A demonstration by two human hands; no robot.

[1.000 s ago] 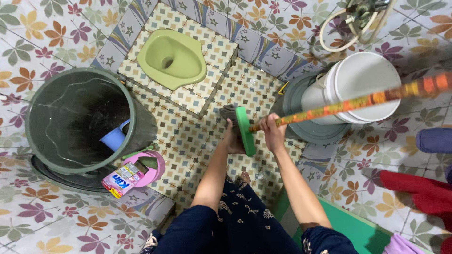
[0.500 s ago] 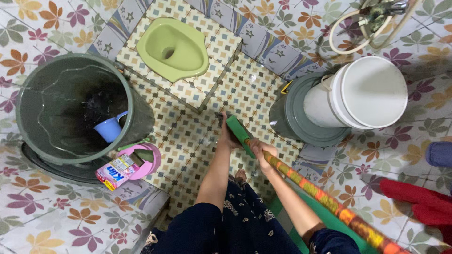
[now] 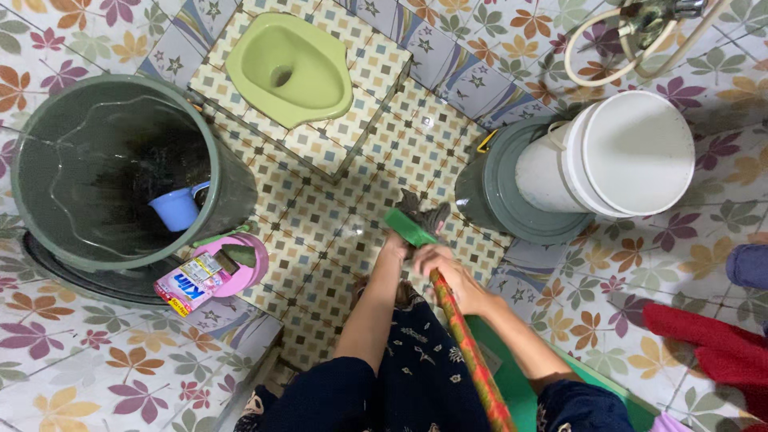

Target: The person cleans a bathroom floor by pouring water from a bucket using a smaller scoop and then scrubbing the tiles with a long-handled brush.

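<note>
Broom (image 3: 416, 226) (both hands clenched on it), handle now swung upright, head farther right.

One package on the floor
Flat pink-and-white pouch (image 3: 190, 286); blue and yellow patches; lying against pink dish (image 3: 244, 264), beside grey bin (image 3: 232, 188).

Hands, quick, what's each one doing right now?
Left hand: closed on the green plastic brush head with dark bristles.
Right hand: closed around the orange-patterned long brush handle.
</note>
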